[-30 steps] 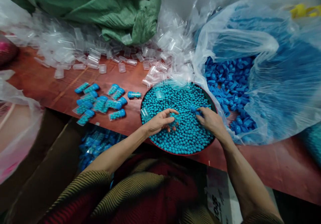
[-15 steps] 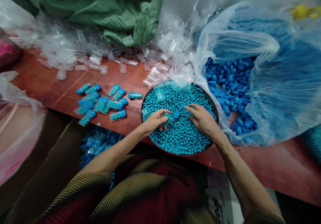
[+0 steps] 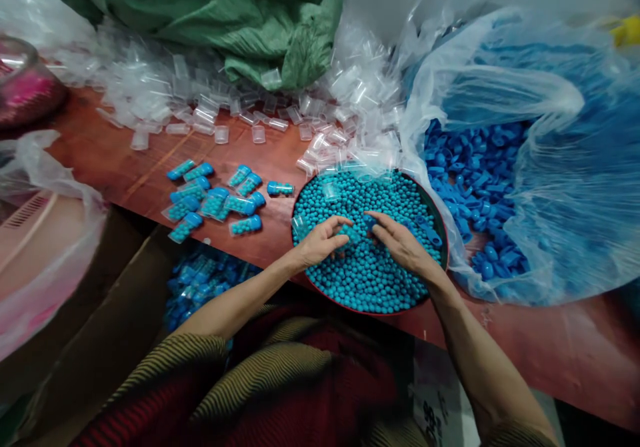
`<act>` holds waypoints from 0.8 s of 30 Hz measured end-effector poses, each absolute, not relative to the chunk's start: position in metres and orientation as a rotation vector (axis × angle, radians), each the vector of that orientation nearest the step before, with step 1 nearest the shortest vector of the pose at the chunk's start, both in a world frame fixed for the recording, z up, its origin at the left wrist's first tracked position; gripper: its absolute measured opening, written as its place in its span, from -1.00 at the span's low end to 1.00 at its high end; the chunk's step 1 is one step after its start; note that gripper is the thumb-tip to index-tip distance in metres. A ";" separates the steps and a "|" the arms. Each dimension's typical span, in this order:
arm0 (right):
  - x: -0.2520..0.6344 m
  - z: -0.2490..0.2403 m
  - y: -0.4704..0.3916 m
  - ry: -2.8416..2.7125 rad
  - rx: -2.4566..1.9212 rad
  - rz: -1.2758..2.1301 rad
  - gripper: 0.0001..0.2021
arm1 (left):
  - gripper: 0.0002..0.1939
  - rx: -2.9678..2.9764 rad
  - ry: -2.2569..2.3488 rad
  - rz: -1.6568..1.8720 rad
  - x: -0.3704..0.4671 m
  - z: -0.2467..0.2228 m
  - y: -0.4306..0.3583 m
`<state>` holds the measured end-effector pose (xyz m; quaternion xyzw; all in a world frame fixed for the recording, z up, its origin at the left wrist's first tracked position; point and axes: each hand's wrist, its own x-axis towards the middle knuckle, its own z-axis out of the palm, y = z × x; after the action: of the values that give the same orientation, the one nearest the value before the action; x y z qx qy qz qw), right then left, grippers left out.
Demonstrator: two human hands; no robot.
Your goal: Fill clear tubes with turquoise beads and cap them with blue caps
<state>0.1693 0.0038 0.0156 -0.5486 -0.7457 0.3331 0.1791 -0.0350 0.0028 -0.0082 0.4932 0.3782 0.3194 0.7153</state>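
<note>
A round red-rimmed tray (image 3: 370, 293) full of small turquoise balls sits at the table's front edge. Over its left part is my left hand (image 3: 325, 240), its fingers curled round a clear container of balls that blends with those beneath. My right hand (image 3: 397, 240) faces it over the tray's middle, thumb and fingers pinched on a small blue cap (image 3: 370, 222). A few blue caps (image 3: 430, 233) lie on the balls at the tray's right side. Left of the tray, several filled containers with blue caps (image 3: 245, 225) lie on the red table (image 3: 150, 160).
Clear empty containers (image 3: 220, 133) are heaped along the back beneath a green sack (image 3: 210, 20). On the right an open plastic bag (image 3: 555, 233) holds blue caps. Below the table's left edge are more capped containers (image 3: 200, 287); a pink basket (image 3: 35, 233) stands far left.
The view has shifted, so the table items sit further right. My right hand has pulled the blue cap slightly away from my left hand, and the gap between them shows balls.
</note>
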 end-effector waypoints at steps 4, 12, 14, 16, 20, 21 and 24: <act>0.159 0.019 -0.013 -2.156 -1.397 0.842 -0.56 | -0.59 1.122 0.829 0.688 -0.027 -0.009 0.000; 0.159 0.018 -0.025 -1.755 -1.409 1.123 -0.69 | -0.54 1.183 0.824 0.668 -0.025 0.000 -0.008; 0.157 0.017 -0.027 -1.635 -1.447 1.092 -0.72 | -0.52 1.205 0.838 0.701 -0.023 0.003 -0.011; 0.155 0.017 -0.030 -1.623 -1.477 1.006 -0.73 | -0.50 1.209 0.861 0.745 -0.020 0.006 -0.015; 0.154 0.023 -0.035 -1.829 -1.450 0.852 -0.77 | -0.55 1.210 0.860 0.790 -0.017 0.004 -0.019; 0.154 0.024 -0.036 -1.871 -1.424 0.813 -0.77 | -0.59 1.207 0.857 0.797 -0.017 0.003 -0.020; 0.150 0.023 -0.039 -1.928 -1.365 0.732 -0.74 | -0.70 1.202 0.876 0.824 -0.014 -0.001 -0.021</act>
<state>0.1500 -0.0388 0.0228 -0.5216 -0.7363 0.2797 0.3280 -0.0144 -0.0214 -0.0005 0.5313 0.3872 0.3641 0.6597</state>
